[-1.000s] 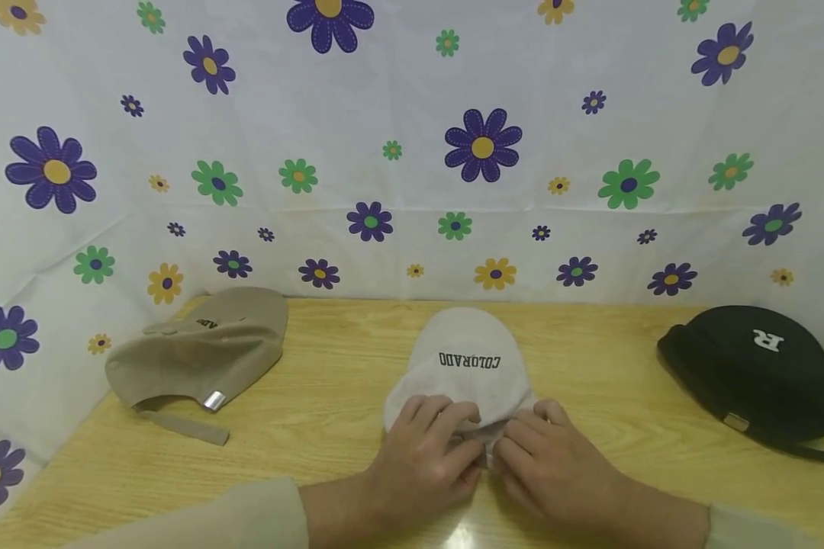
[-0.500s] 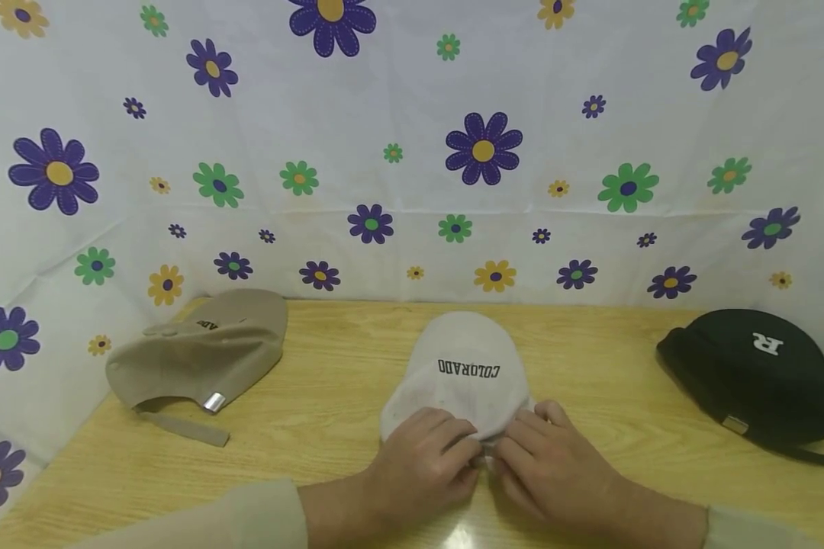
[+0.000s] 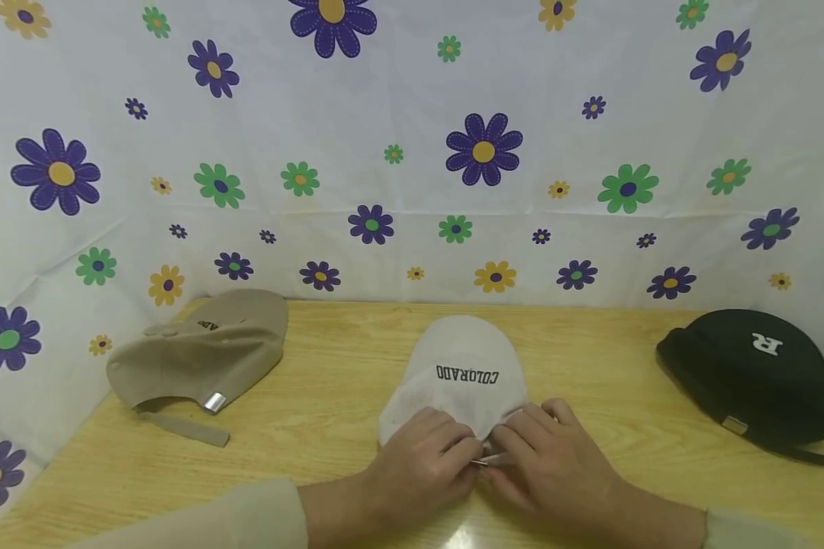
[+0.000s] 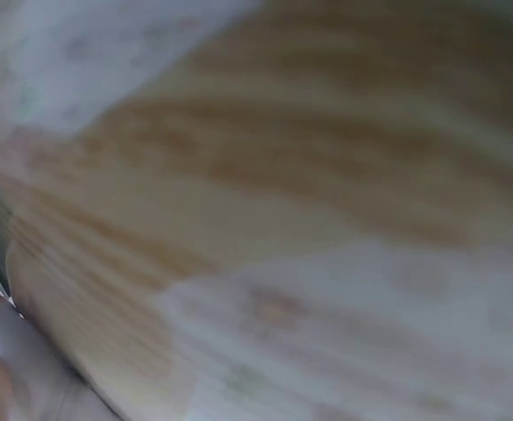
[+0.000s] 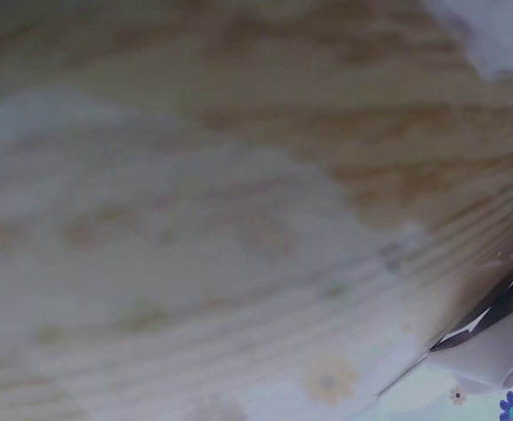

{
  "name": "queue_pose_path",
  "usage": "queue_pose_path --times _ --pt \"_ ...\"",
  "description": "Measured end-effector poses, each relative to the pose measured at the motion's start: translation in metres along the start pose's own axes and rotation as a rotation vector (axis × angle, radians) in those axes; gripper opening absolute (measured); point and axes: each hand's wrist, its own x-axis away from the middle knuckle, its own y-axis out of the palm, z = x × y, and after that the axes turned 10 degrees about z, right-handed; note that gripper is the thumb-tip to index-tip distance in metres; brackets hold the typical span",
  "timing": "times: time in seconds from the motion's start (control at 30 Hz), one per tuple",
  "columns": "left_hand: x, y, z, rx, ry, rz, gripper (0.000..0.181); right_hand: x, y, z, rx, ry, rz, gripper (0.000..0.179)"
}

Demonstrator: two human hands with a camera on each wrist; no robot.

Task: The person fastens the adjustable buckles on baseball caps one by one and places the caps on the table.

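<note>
A white baseball cap [image 3: 463, 347] rests in the middle of the table in the head view, its COLORADO lettering upside down to me. My left hand [image 3: 422, 461] grips the near left of its back opening, fingers curled over the fabric. On the other side, my right hand [image 3: 556, 465] pinches the cap's back strap [image 3: 497, 459]. A small metal buckle [image 3: 479, 462] shows between the two hands; the fingers hide most of the strap. Pale cap fabric [image 4: 41, 368] fills the lower left corner of the left wrist view, and more fabric [image 5: 493, 346] appears at lower right in the right wrist view.
A tan cap [image 3: 199, 358] with a loose strap lies at the left of the wooden table [image 3: 336, 366]. At the right sits a black cap [image 3: 755, 374] with a white R. Behind the table hangs a flowered cloth [image 3: 398, 91].
The cap has slid slightly toward me, and its back edge sits lower against the hands. The right hand's fingers have shifted, and the strap and metal buckle now show between the hands.
</note>
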Motion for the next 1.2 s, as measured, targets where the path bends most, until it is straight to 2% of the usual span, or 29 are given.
queue_pose_path --times 0.37,0.53,0.6,0.7,0.83,0.93,1.03,1.2 --pt "0.000 0.002 0.003 0.005 0.024 -0.001 0.011 0.001 0.000 0.002 -0.094 -0.035 -0.056 0.028" --pt "0.003 0.004 0.008 0.028 -0.035 0.016 0.011 0.000 0.000 0.002 -0.119 -0.075 -0.036 0.027" --pt "0.003 0.005 0.009 0.028 -0.040 0.014 0.009 -0.001 0.001 0.001 -0.125 -0.091 -0.014 0.029" --pt "0.000 0.003 0.007 0.005 0.007 -0.045 0.007 -0.001 0.002 -0.001 -0.121 -0.091 -0.002 0.033" --pt "-0.006 -0.001 0.001 -0.053 0.149 -0.148 0.010 0.000 0.002 -0.003 -0.098 -0.092 -0.008 0.037" --pt "-0.008 -0.001 -0.004 -0.078 0.233 -0.176 0.017 -0.001 0.003 -0.003 -0.076 -0.102 -0.027 0.040" --pt "-0.008 0.000 -0.008 -0.076 0.249 -0.187 0.020 0.000 0.003 -0.001 -0.047 -0.105 -0.045 0.040" --pt "-0.007 0.005 -0.009 -0.038 0.186 -0.211 0.014 0.003 0.002 0.002 -0.031 -0.070 -0.103 0.024"
